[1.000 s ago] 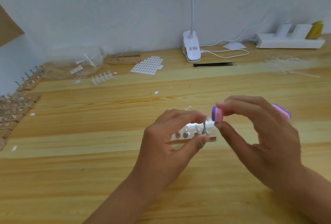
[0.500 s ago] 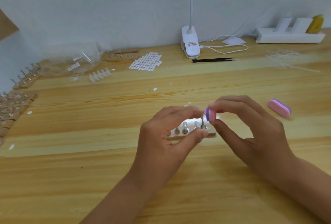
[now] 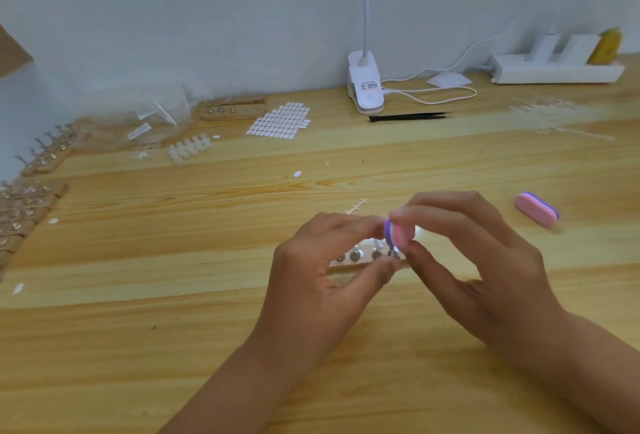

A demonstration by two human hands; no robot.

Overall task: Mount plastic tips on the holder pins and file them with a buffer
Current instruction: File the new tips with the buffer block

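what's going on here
A person is filing at a small wooden holder on the table. The right hand pinches a pink-and-purple buffer against the pin at the holder's right end, while the left hand grips the holder there. A second buffer lies to the right.

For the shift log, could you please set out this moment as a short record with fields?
left hand: grips holder, thumb at its front edge
right hand: pinches buffer
buffer position: just above the rightmost pin; contact cannot be told
spare buffer: lies on table, right of the hands
far edge: lamp, tweezers
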